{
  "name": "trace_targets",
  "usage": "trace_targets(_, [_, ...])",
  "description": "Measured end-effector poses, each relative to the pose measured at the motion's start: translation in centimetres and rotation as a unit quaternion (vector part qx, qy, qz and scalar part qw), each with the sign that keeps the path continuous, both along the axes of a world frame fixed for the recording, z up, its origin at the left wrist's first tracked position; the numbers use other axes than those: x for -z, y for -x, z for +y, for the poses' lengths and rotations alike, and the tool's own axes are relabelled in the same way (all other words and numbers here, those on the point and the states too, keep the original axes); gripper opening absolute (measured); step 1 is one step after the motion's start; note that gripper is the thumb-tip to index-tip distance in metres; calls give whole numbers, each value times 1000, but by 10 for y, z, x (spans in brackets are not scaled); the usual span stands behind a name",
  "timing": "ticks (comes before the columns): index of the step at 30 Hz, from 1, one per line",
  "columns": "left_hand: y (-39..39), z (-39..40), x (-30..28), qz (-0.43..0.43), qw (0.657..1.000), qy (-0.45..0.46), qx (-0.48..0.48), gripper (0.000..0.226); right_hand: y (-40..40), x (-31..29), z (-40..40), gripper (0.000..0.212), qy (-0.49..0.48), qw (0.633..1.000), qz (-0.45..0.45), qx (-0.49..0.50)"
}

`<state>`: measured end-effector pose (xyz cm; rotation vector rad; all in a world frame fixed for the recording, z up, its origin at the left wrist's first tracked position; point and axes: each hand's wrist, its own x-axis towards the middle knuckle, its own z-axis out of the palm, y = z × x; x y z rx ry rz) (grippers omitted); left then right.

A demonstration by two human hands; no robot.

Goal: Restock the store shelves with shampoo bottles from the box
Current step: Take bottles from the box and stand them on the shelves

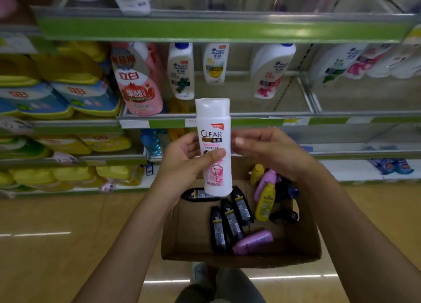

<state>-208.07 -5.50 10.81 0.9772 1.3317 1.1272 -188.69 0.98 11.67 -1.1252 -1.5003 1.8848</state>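
Note:
My left hand [184,159] grips a white and pink CLEAR shampoo bottle [214,125], held upright above the cardboard box [182,234], with the thumb across its label. My right hand [268,152] hovers just right of the bottle with relaxed fingers and holds nothing; whether a fingertip touches the bottle I cannot tell. In the box lie several black bottles [230,220], two purple bottles [252,241] and yellow bottles [265,202]. The middle shelf [262,117] behind the bottle carries white shampoo bottles [181,70].
Pink detergent bottles [139,84] stand at the middle shelf's left end. Yellow and blue refill packs [57,86] fill the left shelving. The right half of the middle shelf shows bare board. The box sits on a wooden floor [68,245] before my legs.

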Motion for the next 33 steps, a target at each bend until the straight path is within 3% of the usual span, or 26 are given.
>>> trace_targets(4, [-9, 3, -17, 63, 997, -31, 22, 36, 13, -37, 10, 53, -57, 994, 61, 71])
trace_targets(8, [-16, 1, -28, 109, 992, -62, 31, 35, 25, -57, 10, 41, -100, 990, 20, 95])
trace_targets(12, [-17, -3, -36, 55, 997, -28, 51, 37, 22, -68, 11, 28, -93, 985, 38, 142])
trace_targets(17, [-7, -16, -42, 9, 982, 40, 186, 47, 9, -95, 15, 27, -104, 975, 79, 177])
trace_targets(25, [-24, -5, -73, 20, 982, -31, 185, 47, -9, -127, 9, 30, -121, 960, 134, 213])
trace_targets(30, [-44, 12, -89, 50, 982, -51, 176, 57, -29, -142, 14, 32, -151, 962, 109, 200])
trace_targets(33, [-57, 26, -97, 55, 980, -59, 181, 43, -41, -150, 26, 32, -174, 955, 120, 208])
